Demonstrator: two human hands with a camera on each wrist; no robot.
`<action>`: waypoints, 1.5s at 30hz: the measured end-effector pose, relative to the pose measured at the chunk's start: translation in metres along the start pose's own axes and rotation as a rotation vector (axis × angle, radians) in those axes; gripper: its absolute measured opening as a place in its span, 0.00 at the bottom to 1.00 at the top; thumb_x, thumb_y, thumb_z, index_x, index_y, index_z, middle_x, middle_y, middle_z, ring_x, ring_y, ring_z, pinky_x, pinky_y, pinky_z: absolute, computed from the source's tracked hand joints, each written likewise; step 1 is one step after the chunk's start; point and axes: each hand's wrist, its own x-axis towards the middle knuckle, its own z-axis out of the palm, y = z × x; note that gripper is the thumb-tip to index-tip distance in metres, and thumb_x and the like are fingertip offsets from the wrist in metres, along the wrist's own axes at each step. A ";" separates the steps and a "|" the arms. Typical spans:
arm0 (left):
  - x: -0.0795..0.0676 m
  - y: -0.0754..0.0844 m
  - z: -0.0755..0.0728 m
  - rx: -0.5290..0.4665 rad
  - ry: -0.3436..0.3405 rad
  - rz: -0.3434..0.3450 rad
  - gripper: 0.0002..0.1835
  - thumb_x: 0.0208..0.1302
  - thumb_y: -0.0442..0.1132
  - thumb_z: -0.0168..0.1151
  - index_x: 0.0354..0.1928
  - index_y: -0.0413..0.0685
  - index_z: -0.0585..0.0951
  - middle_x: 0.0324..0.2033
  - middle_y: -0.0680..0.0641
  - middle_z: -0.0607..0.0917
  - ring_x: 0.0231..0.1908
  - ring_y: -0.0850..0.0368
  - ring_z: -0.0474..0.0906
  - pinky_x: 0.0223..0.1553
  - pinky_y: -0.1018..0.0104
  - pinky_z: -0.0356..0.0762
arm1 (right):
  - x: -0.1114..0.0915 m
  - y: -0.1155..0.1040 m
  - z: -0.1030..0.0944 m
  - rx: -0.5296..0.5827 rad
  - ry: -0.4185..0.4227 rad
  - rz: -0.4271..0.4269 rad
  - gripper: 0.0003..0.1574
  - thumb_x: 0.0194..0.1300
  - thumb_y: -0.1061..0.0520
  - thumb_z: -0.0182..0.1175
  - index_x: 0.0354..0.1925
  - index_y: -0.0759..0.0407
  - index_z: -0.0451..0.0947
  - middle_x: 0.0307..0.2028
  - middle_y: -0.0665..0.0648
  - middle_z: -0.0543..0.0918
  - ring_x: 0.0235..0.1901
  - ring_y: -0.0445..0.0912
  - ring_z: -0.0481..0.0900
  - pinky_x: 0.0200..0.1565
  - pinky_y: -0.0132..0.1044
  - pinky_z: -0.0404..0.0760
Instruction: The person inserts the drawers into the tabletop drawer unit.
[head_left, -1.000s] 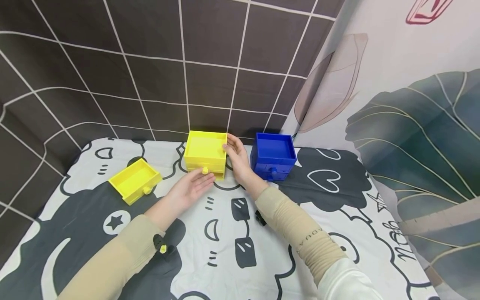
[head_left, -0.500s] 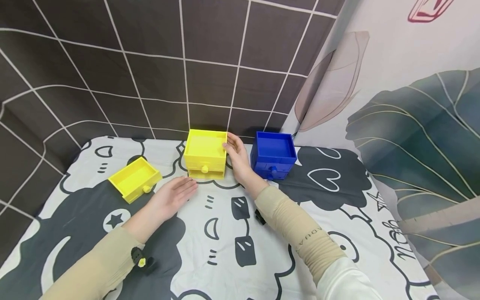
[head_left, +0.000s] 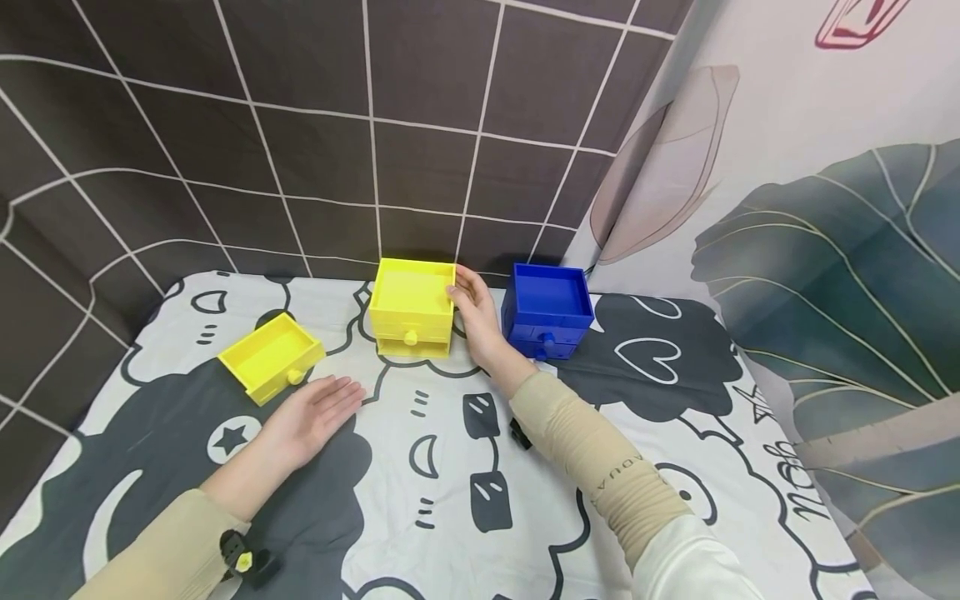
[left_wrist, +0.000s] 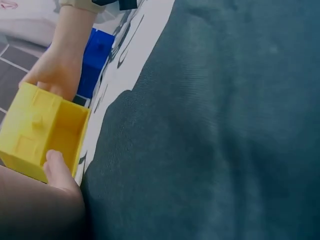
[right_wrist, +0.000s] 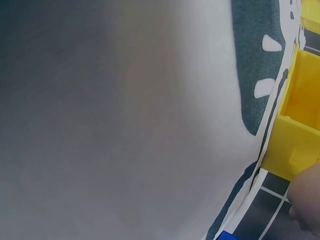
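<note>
A small yellow drawer box (head_left: 411, 321) stands against the back wall cloth, its lower slot hollow and a round knob above it. My right hand (head_left: 480, 317) holds the box by its right side, thumb at the top rim and fingers toward the back. A loose yellow drawer (head_left: 272, 358), hollow side up with its knob facing front right, lies to the left. Just in front of that drawer is my left hand (head_left: 311, 417), fingers extended and holding nothing. In the left wrist view, the box's hollow slot (left_wrist: 70, 132) shows beyond the left hand's fingers.
A blue drawer box (head_left: 547, 312) with knobs stands right of my right hand. A dark tile-patterned cloth (head_left: 300, 150) hangs behind. Patterned bedding-like cloth (head_left: 442, 517) covers the surface, and a leaf-print cloth (head_left: 847, 275) hangs at the right.
My left hand has withdrawn from the yellow box's lower front toward the front left, uncovering the hollow slot. The right hand keeps its place on the box.
</note>
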 end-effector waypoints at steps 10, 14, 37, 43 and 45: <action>-0.006 0.004 -0.011 -0.039 -0.005 0.001 0.27 0.88 0.45 0.36 0.82 0.49 0.52 0.41 0.51 0.91 0.45 0.59 0.91 0.79 0.64 0.66 | 0.000 0.001 0.000 -0.005 -0.010 -0.011 0.32 0.79 0.64 0.52 0.76 0.67 0.63 0.76 0.67 0.70 0.76 0.57 0.68 0.81 0.49 0.67; -0.007 0.007 -0.011 -0.097 0.001 -0.027 0.33 0.88 0.48 0.32 0.86 0.50 0.39 0.41 0.49 0.91 0.57 0.54 0.88 0.81 0.64 0.62 | -0.001 -0.001 0.000 -0.013 -0.012 -0.004 0.32 0.79 0.64 0.52 0.77 0.66 0.63 0.76 0.66 0.70 0.76 0.57 0.68 0.81 0.49 0.67; -0.010 0.021 -0.017 -0.285 0.097 -0.021 0.32 0.88 0.53 0.31 0.86 0.64 0.40 0.37 0.47 0.92 0.83 0.63 0.52 0.80 0.70 0.61 | 0.000 0.000 -0.002 -0.010 -0.026 -0.003 0.32 0.80 0.64 0.52 0.77 0.66 0.63 0.76 0.66 0.70 0.75 0.57 0.69 0.81 0.49 0.67; -0.009 0.025 -0.017 -0.326 0.133 -0.009 0.31 0.88 0.54 0.36 0.85 0.68 0.44 0.38 0.48 0.93 0.82 0.64 0.55 0.79 0.71 0.63 | 0.000 0.000 -0.002 -0.015 -0.027 -0.003 0.32 0.80 0.63 0.52 0.77 0.66 0.63 0.76 0.66 0.70 0.75 0.57 0.68 0.81 0.49 0.67; -0.009 0.026 -0.016 -0.338 0.135 -0.007 0.31 0.88 0.54 0.37 0.85 0.68 0.45 0.38 0.48 0.92 0.81 0.65 0.56 0.79 0.71 0.63 | 0.000 0.000 -0.002 -0.018 -0.026 -0.001 0.31 0.80 0.63 0.51 0.77 0.66 0.63 0.76 0.66 0.70 0.75 0.57 0.68 0.81 0.49 0.67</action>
